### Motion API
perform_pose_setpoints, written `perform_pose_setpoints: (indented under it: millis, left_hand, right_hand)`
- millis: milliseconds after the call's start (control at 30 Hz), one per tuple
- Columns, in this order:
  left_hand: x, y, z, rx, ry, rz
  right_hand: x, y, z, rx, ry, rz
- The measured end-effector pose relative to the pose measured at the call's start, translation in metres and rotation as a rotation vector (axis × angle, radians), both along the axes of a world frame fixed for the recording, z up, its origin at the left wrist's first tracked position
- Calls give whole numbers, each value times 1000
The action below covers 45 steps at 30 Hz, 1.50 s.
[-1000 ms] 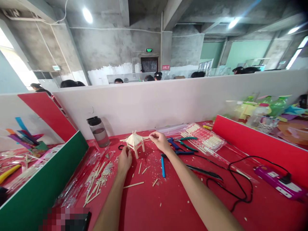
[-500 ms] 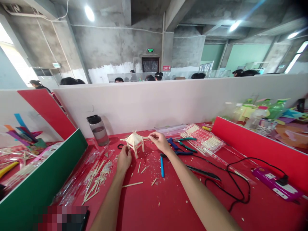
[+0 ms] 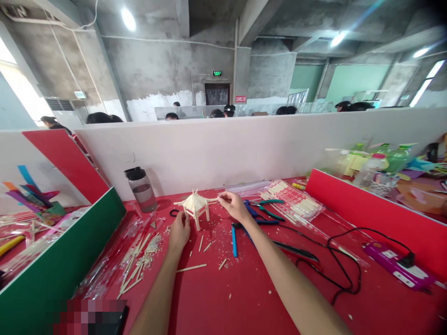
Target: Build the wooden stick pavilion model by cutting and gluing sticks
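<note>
A small pavilion model (image 3: 196, 203) made of pale wooden sticks stands upright on the red table, with a peaked roof and several legs. My left hand (image 3: 179, 231) closes its fingertips on the model's front left side, by a leg. To the right of the roof, my right hand (image 3: 233, 205) pinches the outer end of a thin wooden stick (image 3: 212, 200). That stick reaches the roof's edge; whether it is fixed there I cannot tell. Short stick offcuts (image 3: 201, 243) lie in front of the model.
Blue-handled pliers (image 3: 235, 242), green-handled pliers (image 3: 272, 202) and a blue glue gun (image 3: 249, 208) lie right of the model. Bagged sticks (image 3: 293, 200), a black cable (image 3: 359, 274) and a purple power strip (image 3: 398, 265) are farther right. A water bottle (image 3: 142, 190) stands back left.
Both hands and the model hold nearly the same position. The whole view has shifted very slightly.
</note>
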<state>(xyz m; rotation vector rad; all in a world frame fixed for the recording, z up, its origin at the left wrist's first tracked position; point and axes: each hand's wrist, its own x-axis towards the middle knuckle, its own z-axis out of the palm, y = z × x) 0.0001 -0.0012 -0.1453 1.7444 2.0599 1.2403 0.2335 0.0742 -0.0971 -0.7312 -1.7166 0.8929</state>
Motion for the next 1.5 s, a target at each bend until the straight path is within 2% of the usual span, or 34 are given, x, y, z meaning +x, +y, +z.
perform_pose_setpoints:
  millis: [567,1067,1300,1500]
  left_hand:
    - [3,-2,5,-2,-24,-19]
    - [2,-1,2,10,-19,-3]
    - [-1,2,-2,4,-11,-10]
    - [1,1,1,0,-7,-5]
  right_hand:
    - [-5,-1,-3,28,22,-27]
    - [-11,3,-11,23,48,-43]
    - [-9,4,-9,-16,36,8]
    - [-10,4,-10,1,33,18]
